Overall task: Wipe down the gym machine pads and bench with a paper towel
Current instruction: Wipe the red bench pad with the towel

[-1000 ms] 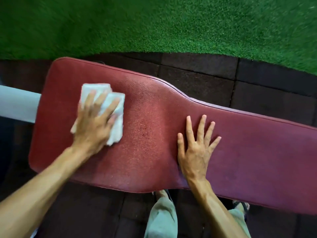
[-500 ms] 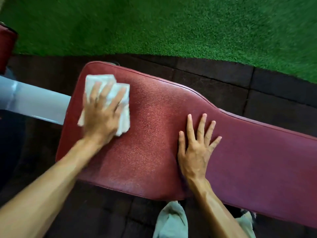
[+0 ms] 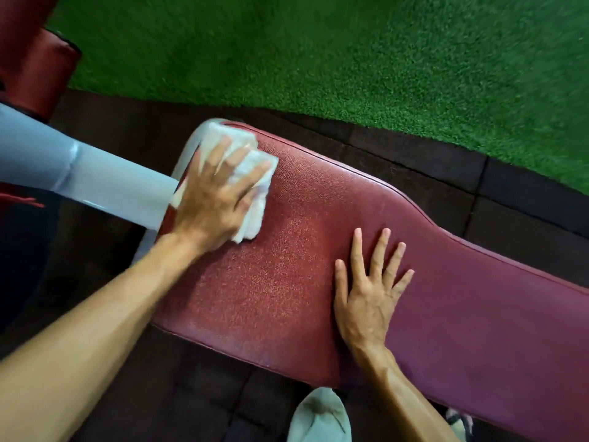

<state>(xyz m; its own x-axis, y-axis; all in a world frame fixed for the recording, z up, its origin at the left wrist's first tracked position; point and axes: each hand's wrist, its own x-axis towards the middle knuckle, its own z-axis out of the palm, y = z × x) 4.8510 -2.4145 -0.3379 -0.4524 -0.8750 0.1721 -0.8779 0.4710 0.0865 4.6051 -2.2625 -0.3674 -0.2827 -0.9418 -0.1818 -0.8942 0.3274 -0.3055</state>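
A long dark red padded bench (image 3: pixel 318 275) runs from the centre left to the lower right. My left hand (image 3: pixel 213 199) presses a folded white paper towel (image 3: pixel 251 177) flat onto the bench's far left end, fingers spread over it; part of the towel hangs over the end edge. My right hand (image 3: pixel 369 291) lies flat on the bench's middle, fingers apart, holding nothing.
A grey metal frame beam (image 3: pixel 79 177) runs from the left edge under the bench's end. Red machine pads (image 3: pixel 35 68) stand at the top left. Dark rubber floor tiles (image 3: pixel 414 167) surround the bench, with green turf (image 3: pixel 318 59) beyond. My knee (image 3: pixel 318 416) shows at the bottom.
My left hand slid the paper towel toward the bench's left end, now reaching its edge. The view has shifted left, showing more of the grey beam. My right hand stayed in place.
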